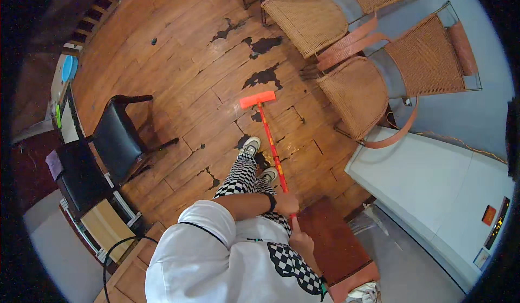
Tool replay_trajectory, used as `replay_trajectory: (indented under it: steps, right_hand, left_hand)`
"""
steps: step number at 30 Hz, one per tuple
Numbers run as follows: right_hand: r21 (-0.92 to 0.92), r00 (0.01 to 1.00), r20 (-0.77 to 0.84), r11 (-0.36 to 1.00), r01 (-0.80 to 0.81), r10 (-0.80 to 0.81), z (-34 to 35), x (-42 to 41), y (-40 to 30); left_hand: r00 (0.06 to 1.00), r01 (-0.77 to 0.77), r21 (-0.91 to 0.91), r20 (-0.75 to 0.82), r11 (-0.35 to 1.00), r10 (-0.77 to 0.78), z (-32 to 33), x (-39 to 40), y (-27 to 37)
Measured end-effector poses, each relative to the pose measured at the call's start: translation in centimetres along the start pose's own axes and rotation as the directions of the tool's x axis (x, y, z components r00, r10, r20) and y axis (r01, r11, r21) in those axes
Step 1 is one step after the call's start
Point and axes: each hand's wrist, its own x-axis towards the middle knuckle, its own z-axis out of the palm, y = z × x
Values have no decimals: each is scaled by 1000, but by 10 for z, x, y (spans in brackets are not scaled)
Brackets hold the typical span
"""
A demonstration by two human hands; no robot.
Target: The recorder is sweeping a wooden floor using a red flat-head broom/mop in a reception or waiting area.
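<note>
A mop with an orange-red, bar-shaped head (pixel 257 99) rests on the worn wooden floor (pixel 187 100) ahead of my feet. Its red handle (pixel 271 142), marked with yellow, slants back toward my body. My left hand (pixel 287 204), with a black band at the wrist, is closed around the upper handle. Lower in the picture, my right hand (pixel 301 240) grips the handle close to its top end, one finger stretched along it. The very end of the handle is hidden by my hands. My checkered trousers (pixel 235 177) and pale shoes show beside the handle.
Woven chairs (pixel 353 98) with metal frames line the wall at right, beside a white chest-like appliance (pixel 430 193). A black padded chair (pixel 122 136) stands at left. A reddish-brown wooden surface (pixel 329 238) lies near my right arm. Dark worn patches (pixel 263 78) mark the floor.
</note>
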Motion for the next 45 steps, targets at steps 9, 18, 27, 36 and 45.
replay_trajectory:
  steps: [9,18,27,36,45]
  right_hand:
    - [51,970,-229,995,90,-76,-24,47,-14]
    - [-43,998,-63,999,-1,-2,10,-21,5]
    - [163,974,-224,985,62,-24,7,31,-2]
    - [142,994,93,988,-63,50,26,-73,50]
    - [177,1000,-20,984,6,-3,29,-44,74]
  left_hand:
    - [978,144,-79,-138,987,-154,7,3,-68]
    - [997,-81,-67,-11,994,81,34,19,-1]
    - [980,126,43,149,991,-131,-3,10,-44]
    - [990,-96,-102,90,990,106,96,54,68]
    - [1000,-14,-87,-10,996,13,79,62,42]
